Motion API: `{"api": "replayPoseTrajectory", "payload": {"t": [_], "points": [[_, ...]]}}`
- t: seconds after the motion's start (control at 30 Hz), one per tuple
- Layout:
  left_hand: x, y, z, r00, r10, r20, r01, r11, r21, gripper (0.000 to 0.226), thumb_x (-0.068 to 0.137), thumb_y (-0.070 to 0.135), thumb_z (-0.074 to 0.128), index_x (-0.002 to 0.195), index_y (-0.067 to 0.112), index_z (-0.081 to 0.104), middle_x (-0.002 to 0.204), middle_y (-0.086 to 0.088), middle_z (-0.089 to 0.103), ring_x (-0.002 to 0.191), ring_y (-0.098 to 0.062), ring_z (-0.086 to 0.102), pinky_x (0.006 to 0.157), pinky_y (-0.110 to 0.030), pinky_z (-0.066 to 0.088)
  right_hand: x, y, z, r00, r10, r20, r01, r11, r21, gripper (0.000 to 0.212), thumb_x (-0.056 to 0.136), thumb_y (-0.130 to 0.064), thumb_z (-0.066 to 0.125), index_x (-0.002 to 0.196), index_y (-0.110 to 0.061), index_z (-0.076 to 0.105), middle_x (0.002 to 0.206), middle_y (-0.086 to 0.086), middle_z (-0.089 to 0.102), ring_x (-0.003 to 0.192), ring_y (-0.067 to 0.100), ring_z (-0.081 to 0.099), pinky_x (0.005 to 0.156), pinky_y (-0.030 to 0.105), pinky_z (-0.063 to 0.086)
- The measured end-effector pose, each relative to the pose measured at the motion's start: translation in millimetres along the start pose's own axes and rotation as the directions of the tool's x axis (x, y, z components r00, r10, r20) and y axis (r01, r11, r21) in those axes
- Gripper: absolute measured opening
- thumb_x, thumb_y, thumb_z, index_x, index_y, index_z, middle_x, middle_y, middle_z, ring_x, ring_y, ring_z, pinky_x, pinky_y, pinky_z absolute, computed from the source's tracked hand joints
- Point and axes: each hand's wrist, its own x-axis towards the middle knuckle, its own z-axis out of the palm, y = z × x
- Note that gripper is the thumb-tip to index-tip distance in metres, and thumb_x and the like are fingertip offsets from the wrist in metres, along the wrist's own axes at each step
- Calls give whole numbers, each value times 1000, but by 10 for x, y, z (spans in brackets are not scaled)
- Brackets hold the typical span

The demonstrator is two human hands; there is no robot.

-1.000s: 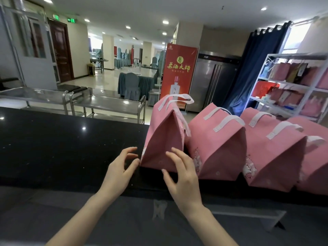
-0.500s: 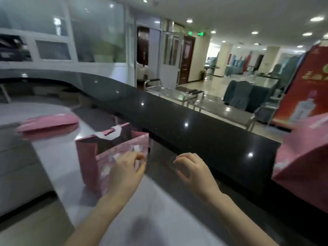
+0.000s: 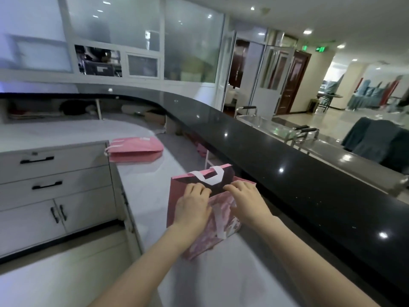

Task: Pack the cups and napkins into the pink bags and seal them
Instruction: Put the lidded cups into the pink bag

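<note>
View from the head camera. I saw the open pink bag (image 3: 221, 235) standing upright on the pale worktop (image 3: 150, 189), its right side close under the raised black counter (image 3: 287, 169) that bounded the worktop's right edge. The left hand (image 3: 194, 207) and right hand (image 3: 245, 202) both rested on the bag's near wall, fingers curled over its top rim and gripping it, one on each side of the near white handle (image 3: 218, 218). The far white handle (image 3: 208, 177) stood up above the dark mouth; I could not tell what lay inside. A strip of bare worktop ran between the bag and the worktop's left edge, where the drawer cabinet (image 3: 55, 180) met it. A stack of flat pink bags (image 3: 135, 149) lay well apart, farther along at that left edge, overhanging it slightly. Bare surface lay between stack and bag, and also nearer me.
</note>
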Motion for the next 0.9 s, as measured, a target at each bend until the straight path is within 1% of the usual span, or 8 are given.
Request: {"api": "replayPoseTrajectory", "payload": {"t": [0.13, 0.27, 0.37, 0.47, 0.6, 0.73, 0.8, 0.9], "points": [[48, -77, 102, 1000, 19, 7, -19, 1000, -12, 16, 96, 22, 49, 108, 21, 58, 112, 3, 56, 108, -17, 46, 71, -28, 46, 113, 78, 91, 996, -13, 85, 17, 999, -47, 50, 85, -12, 59, 134, -24, 51, 129, 0, 52, 121, 23, 46, 104, 34, 36], [25, -192, 120, 997, 65, -43, -68, 994, -87, 10, 89, 10, 59, 94, 17, 65, 96, 2, 63, 93, -16, 52, 70, -25, 47, 173, 164, 99, 990, -64, 123, 83, 985, -154, 31, 86, -9, 53, 112, -21, 62, 107, -1, 58, 103, 21, 50, 88, 34, 41], [-28, -222, 57, 994, 80, -70, -89, 987, -133, 15, 80, -3, 67, 81, 12, 68, 83, -1, 64, 81, -20, 56, 65, -32, 53, 140, 238, 44, 989, -81, 124, 100, 983, -153, 21, 85, -9, 53, 98, -19, 67, 98, -2, 60, 99, 21, 51, 76, 30, 39], [-105, -196, -67, 984, 157, -84, -168, 973, -158, 16, 75, -7, 69, 75, 9, 68, 77, -4, 63, 77, -22, 57, 64, -37, 53, -54, 271, -76, 988, -84, 127, 98, 989, -110, 19, 85, -8, 51, 92, -15, 67, 94, 1, 60, 96, 22, 51, 75, 31, 39], [-252, 3, -247, 965, 247, -91, -262, 939, -223, 17, 73, -6, 73, 76, 11, 70, 77, 1, 64, 74, -17, 58, 67, -25, 52, -600, 288, -310, 994, -50, 96, 55, 997, -47, 18, 87, -11, 51, 95, -14, 67, 99, 1, 60, 98, 19, 49, 78, 28, 44], [-443, 420, -408, 945, 317, -84, -327, 892, -311, 17, 75, 1, 77, 80, 16, 71, 80, 5, 64, 75, -9, 56, 72, -8, 38, -1349, 357, -681, 997, 15, 73, -9, 997, -77, 16, 91, -18, 51, 100, -19, 64, 106, -4, 57, 101, 15, 46, 78, 31, 48], [-552, 718, -483, 918, 388, -81, -391, 854, -343, 17, 74, 2, 78, 81, 16, 71, 81, 6, 63, 74, -6, 54, 71, -5, 35, -1818, 400, -904, 997, 64, 34, -61, 994, -87, 14, 90, -18, 52, 97, -19, 64, 104, -5, 58, 99, 14, 46, 73, 30, 47], [-798, 1237, -567, 861, 505, -58, -477, 765, -433, 17, 75, 3, 78, 82, 17, 72, 83, 7, 62, 78, -4, 53, 73, -8, 39, -2649, 426, -1261, 984, 180, -9, -180, 980, -88, 14, 86, -15, 54, 93, -19, 65, 98, -5, 60, 95, 15, 48, 69, 31, 48]]}}
